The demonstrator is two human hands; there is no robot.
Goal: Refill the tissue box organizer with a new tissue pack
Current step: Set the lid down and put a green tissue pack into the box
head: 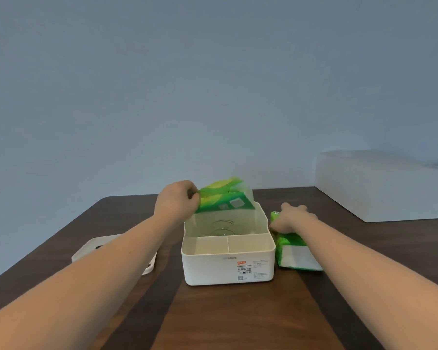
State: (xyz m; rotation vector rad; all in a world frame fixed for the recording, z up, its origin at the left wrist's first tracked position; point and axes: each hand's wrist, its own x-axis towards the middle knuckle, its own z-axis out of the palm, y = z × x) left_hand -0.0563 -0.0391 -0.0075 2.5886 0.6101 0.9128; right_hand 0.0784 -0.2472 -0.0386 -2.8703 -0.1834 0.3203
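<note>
While lid (91, 248) lies off at left, organizer (228, 269) stands open, main bay empty; left hand (175, 200) pinches flat green wrapper (223, 195) above far rim; right hand (291, 218) grasps full tissue pack (296, 256) just right of organizer; insertion and relidding remain

A dark brown wooden counter (228, 317) fills the lower half of the view, with a paler band of grain running down its middle. At its far right stands a large plain white box (379, 185), its long side angled toward the back edge. Behind both rises a bare blue-grey wall (187, 84), evenly lit and unmarked
</note>
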